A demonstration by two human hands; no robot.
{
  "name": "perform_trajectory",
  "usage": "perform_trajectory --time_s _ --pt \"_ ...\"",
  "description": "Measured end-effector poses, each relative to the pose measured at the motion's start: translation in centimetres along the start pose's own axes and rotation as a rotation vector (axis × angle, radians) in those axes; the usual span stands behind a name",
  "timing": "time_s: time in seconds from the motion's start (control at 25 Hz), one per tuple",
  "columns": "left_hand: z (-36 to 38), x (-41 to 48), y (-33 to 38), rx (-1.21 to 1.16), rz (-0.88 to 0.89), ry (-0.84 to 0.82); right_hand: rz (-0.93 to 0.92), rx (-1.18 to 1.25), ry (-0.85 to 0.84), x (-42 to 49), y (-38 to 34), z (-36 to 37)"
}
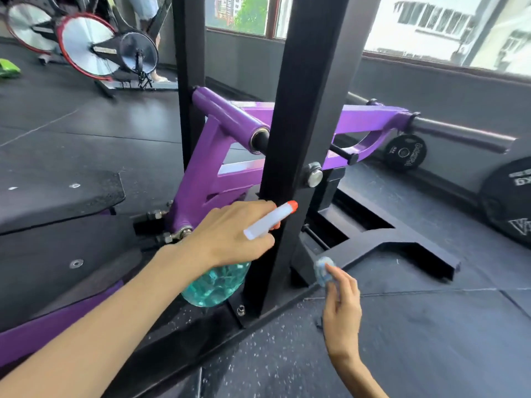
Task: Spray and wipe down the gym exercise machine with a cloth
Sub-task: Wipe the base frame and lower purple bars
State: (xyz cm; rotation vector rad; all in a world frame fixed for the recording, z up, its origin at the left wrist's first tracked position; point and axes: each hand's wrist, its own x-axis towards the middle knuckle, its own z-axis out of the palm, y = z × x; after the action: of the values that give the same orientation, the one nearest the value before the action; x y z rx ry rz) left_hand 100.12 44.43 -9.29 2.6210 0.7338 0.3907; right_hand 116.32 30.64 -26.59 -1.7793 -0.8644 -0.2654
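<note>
The exercise machine has black upright posts (301, 116) and a purple lever arm (218, 156) on a black base (402, 242). My left hand (230, 234) grips a spray bottle with a teal body (212, 285) and a white head with an orange nozzle tip (270, 219), right beside the near post. My right hand (342, 305) pinches a small bunched blue-white cloth (324, 270) and holds it against the low black frame at the foot of that post.
Black weight plates (405, 153) (508, 202) lean on the wall at right, under a long bar (459, 133). A black padded platform (57, 193) lies at left. Two exercise bikes (94, 47) stand at the back left, with a person's legs behind them. The floor is dark rubber matting.
</note>
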Motion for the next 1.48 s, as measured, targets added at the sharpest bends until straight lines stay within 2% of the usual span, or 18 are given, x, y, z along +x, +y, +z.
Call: perform_trajectory --time_s 0.04,0.08,0.16,0.28,0.4,0.52,0.64,0.76,0.84,0.96,1.0,1.04,1.16,1.2,1.24,1.36,1.4,1.48 --pt "0.7 -0.1 0.5 0.005 0.008 0.044 0.185 0.142 0.078 1.0 -1.3 0.0" --pt "1.3 -0.1 0.9 -0.006 0.008 0.088 0.278 0.268 0.137 2.2 -2.8 -0.1" --pt "2.4 -0.3 1.1 -0.017 0.020 0.181 0.335 0.444 0.218 5.3 -6.5 -0.3" --pt "2.6 -0.7 0.6 0.036 0.049 0.256 0.339 0.691 0.175 9.1 -11.8 1.1" --pt "1.5 -0.9 -1.3 0.000 0.036 0.338 0.141 0.517 0.230 7.1 -14.1 5.0" --pt "0.6 -1.2 -3.0 -0.085 -0.020 0.400 0.081 0.374 0.215 1.9 -11.8 8.0" --pt "1.4 -1.4 -3.6 -0.066 -0.049 0.373 0.103 0.440 0.212 3.9 -12.7 7.1" --pt "2.8 -1.1 -3.7 -0.062 -0.097 0.328 -0.045 0.306 0.299 6.2 -14.8 7.1" --pt "3.7 -1.2 -3.2 -0.106 -0.109 0.300 -0.076 0.185 0.240 3.8 -11.9 8.4" --pt "4.8 -1.5 -2.9 -0.260 -0.186 0.262 0.178 0.155 0.002 -1.4 -4.5 8.0" --pt "5.2 -1.6 -3.0 -0.294 -0.216 0.254 0.271 0.186 -0.034 -1.9 -3.3 7.6" --pt "5.8 -1.9 -3.2 -0.306 -0.240 0.242 0.276 0.212 -0.035 -1.6 -3.1 7.1" --pt "7.4 -2.4 -3.8 -0.336 -0.304 0.207 -0.012 0.168 -0.013 -0.8 -5.0 6.7" --pt "7.9 -2.6 -3.9 -0.351 -0.314 0.190 -0.033 0.159 -0.033 -0.8 -4.4 6.8" --pt "8.2 -2.7 -4.0 -0.351 -0.316 0.174 0.061 0.152 -0.053 -0.5 -3.0 6.8" --pt "8.6 -2.6 -4.2 -0.345 -0.292 0.169 0.650 0.180 -0.128 1.0 3.0 7.4" --pt "9.0 -2.4 -4.3 -0.354 -0.298 0.161 0.691 0.202 -0.097 1.1 3.4 7.5" --pt "10.1 -2.0 -4.5 -0.386 -0.323 0.152 0.458 0.218 -0.033 0.2 1.7 7.9"
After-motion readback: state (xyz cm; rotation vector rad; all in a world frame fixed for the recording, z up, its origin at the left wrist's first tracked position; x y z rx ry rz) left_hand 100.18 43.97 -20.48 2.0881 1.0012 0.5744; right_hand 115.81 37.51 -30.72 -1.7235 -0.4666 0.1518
